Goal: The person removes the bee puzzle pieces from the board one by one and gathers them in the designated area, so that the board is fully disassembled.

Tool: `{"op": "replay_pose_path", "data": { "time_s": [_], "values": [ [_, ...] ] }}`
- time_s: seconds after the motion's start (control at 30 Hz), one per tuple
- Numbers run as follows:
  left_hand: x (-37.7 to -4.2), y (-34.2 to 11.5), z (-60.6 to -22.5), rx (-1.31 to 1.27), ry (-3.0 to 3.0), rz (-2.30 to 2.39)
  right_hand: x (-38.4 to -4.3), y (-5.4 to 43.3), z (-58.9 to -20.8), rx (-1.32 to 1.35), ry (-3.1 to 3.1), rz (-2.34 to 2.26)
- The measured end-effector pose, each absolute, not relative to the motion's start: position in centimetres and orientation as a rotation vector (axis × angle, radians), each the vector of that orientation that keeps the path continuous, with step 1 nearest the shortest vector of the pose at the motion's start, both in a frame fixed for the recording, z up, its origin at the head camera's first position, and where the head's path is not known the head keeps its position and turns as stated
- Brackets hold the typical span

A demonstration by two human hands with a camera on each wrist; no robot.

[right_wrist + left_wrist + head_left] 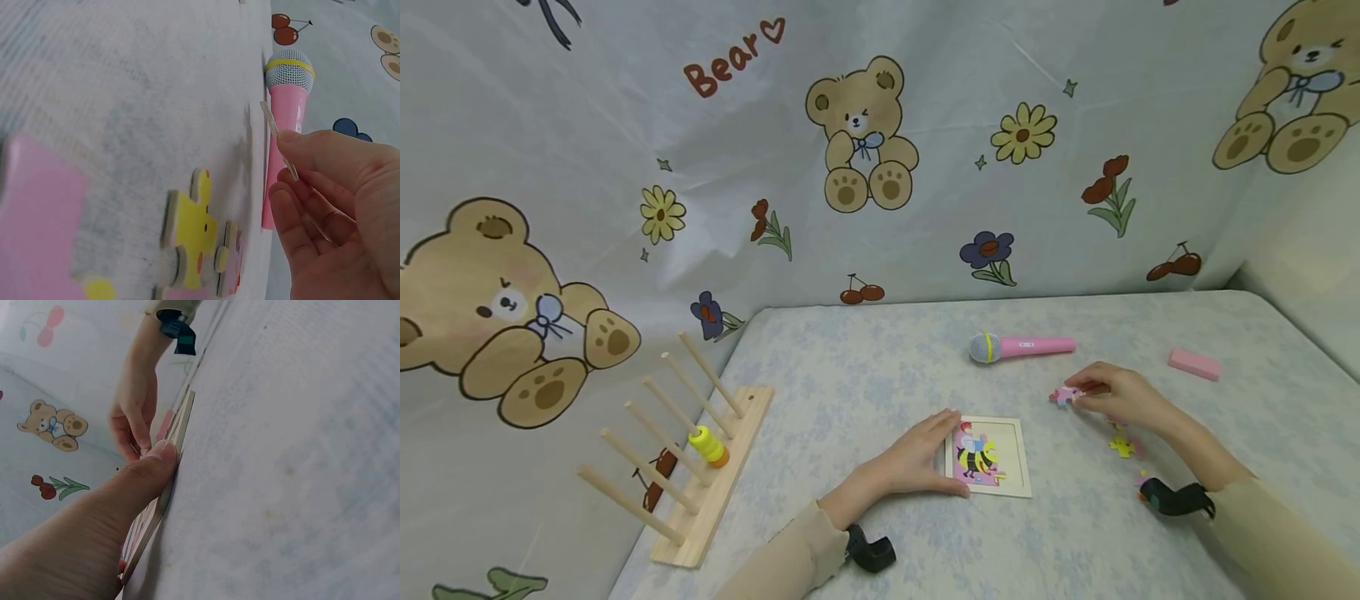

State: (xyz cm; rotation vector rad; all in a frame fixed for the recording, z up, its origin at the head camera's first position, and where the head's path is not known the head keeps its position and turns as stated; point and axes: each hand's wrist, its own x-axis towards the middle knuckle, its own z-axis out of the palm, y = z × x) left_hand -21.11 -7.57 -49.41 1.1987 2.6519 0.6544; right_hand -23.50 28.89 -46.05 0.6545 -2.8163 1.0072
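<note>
A small wooden jigsaw tray (1017, 458) lies on the table, its left part filled with pieces that show a bee. My left hand (917, 458) holds the tray at its left side, fingers at the top corner and thumb (153, 462) along the near edge. To the right of the tray, my right hand (1112, 392) pinches a pink and lilac puzzle piece (1064, 396) between thumb and fingers. In the right wrist view that puzzle piece (270, 119) appears edge-on, above the table. A yellow puzzle piece (1122, 447) and some pink ones lie beneath the right forearm, partly hidden.
A pink toy microphone (1037, 346) lies behind the tray. Farther right is a pink block (1195, 364). On the left stands a wooden peg rack (730, 450) with yellow and orange rings (708, 446) on one peg. A bear-print cloth (925, 250) hangs behind the table.
</note>
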Motion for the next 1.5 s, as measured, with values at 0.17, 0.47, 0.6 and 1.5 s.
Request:
{"op": "replay_pose_path", "data": {
  "time_s": [0.17, 0.47, 0.6, 1.5],
  "values": [
    [-21.0, -7.4, -49.3, 1.211, 2.657, 0.644, -24.0, 28.9, -46.5, 0.642, -2.874, 0.969],
    [-21.1, -7.5, -49.5, 1.224, 2.674, 0.626, -24.0, 28.4, -46.1, 0.659, -2.867, 0.882],
    [-21.1, -7.6, -49.6, 1.23, 2.685, 0.611, -22.8, 26.3, -44.7, 0.694, -2.77, 0.969],
    [-21.4, -7.7, -49.5, 1.249, 2.68, 0.588, -18.3, 16.2, -48.7, 0.831, -2.636, 1.086]
  ]
}}
